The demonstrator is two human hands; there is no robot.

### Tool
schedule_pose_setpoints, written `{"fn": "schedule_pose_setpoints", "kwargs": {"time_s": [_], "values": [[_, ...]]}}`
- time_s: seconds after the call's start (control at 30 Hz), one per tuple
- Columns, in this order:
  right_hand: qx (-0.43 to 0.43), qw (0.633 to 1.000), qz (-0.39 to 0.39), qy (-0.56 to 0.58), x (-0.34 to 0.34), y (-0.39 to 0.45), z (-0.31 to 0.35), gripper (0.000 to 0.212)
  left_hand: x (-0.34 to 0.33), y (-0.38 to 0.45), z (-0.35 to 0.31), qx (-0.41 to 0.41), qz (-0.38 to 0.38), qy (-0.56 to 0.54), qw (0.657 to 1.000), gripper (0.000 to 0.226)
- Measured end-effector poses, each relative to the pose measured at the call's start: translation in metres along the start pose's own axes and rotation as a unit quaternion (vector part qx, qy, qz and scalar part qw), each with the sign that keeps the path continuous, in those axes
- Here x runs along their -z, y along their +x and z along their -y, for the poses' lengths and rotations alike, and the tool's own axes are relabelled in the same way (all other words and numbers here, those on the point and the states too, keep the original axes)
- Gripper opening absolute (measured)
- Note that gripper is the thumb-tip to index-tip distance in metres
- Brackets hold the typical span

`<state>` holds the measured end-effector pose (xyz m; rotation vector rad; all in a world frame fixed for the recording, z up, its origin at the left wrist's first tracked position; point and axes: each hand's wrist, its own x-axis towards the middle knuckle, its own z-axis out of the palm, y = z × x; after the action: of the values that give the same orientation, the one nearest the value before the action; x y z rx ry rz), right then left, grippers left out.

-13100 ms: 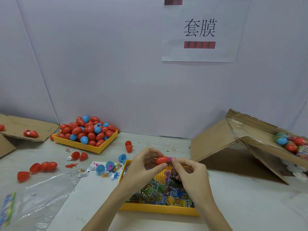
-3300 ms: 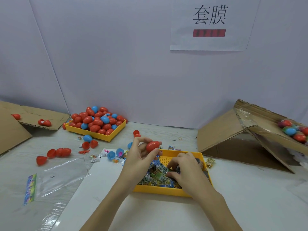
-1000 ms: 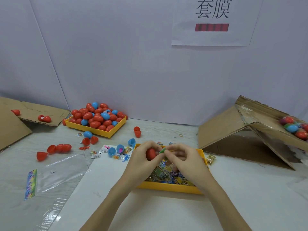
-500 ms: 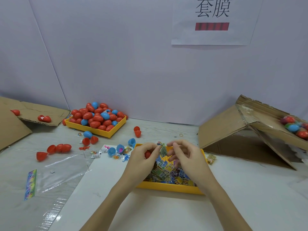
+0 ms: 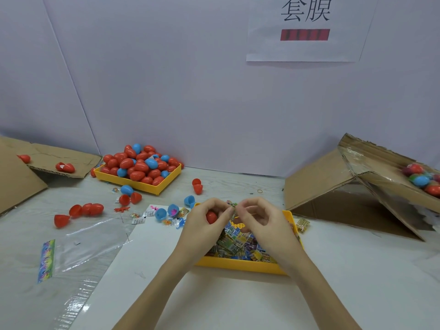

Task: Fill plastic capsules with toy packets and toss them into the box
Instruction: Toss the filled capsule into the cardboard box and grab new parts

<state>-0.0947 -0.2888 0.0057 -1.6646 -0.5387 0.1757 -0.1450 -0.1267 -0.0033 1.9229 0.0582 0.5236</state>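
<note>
Since half a second earlier, the two hands have drawn slightly apart above the yellow plastic tray of printed toy packets (image 5: 240,265), the small green-printed toy packet (image 5: 232,206) now stretched between their fingertips. The left hand (image 5: 204,221) curls its grip around a red plastic capsule half (image 5: 211,216), mostly hidden in the palm, while its thumb and forefinger pinch one edge of the packet. The right hand (image 5: 262,222) pinches the opposite edge; the packet is small and blurred, so its print cannot be read. On the pale counter (image 5: 357,270) behind, a second yellow tray heaped with red and blue capsules (image 5: 140,165) sits near the wall. The tilted brown cardboard box (image 5: 333,184) at right is cut off by the frame edge, only a few filled capsules (image 5: 421,178) showing inside.
</note>
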Motion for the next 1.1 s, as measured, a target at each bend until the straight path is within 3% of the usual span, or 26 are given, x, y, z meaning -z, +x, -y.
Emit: {"fn": "schedule_pose_setpoints", "kwargs": {"time_s": [0.1, 0.23, 0.37, 0.43, 0.5, 0.6, 0.77, 0.9, 1.03, 1.1], "values": [[0.008, 1.000, -0.021, -0.018, -0.004, -0.001, -0.002, 0.015, 0.001, -0.001, -0.001, -0.005, 0.020, 0.004, 1.000, 0.007], [-0.058, 0.993, -0.041, 0.089, -0.002, 0.000, -0.004, 0.016, 0.000, -0.002, -0.002, 0.005, 0.039, -0.044, 0.998, 0.025], [-0.102, 0.985, -0.039, 0.131, 0.000, 0.001, -0.005, 0.023, 0.004, 0.001, -0.005, 0.045, 0.059, -0.112, 0.991, 0.011], [-0.108, 0.984, -0.035, 0.139, -0.001, 0.001, -0.006, 0.023, 0.004, 0.004, -0.007, 0.095, 0.074, -0.189, 0.975, 0.035], [-0.108, 0.981, -0.025, 0.157, 0.000, 0.001, -0.004, 0.022, 0.004, 0.006, -0.004, 0.105, 0.083, -0.224, 0.965, 0.039], [-0.097, 0.979, -0.011, 0.176, 0.002, 0.000, -0.003, 0.021, 0.007, 0.005, 0.004, 0.062, 0.096, -0.199, 0.973, 0.024], [-0.083, 0.983, -0.037, 0.160, 0.006, 0.000, -0.004, 0.009, 0.008, 0.003, -0.001, 0.022, 0.048, -0.175, 0.983, 0.035], [-0.077, 0.984, -0.050, 0.150, 0.006, 0.001, -0.003, 0.010, 0.007, 0.001, -0.005, 0.017, 0.051, -0.098, 0.994, 0.012], [-0.061, 0.988, -0.047, 0.133, 0.006, 0.000, -0.002, 0.011, 0.002, -0.004, -0.010, 0.014, 0.095, -0.052, 0.994, 0.016], [-0.054, 0.990, -0.045, 0.126, 0.005, -0.001, -0.002, 0.013, -0.001, -0.005, -0.010, 0.002, 0.076, -0.022, 0.997, 0.023]]}}
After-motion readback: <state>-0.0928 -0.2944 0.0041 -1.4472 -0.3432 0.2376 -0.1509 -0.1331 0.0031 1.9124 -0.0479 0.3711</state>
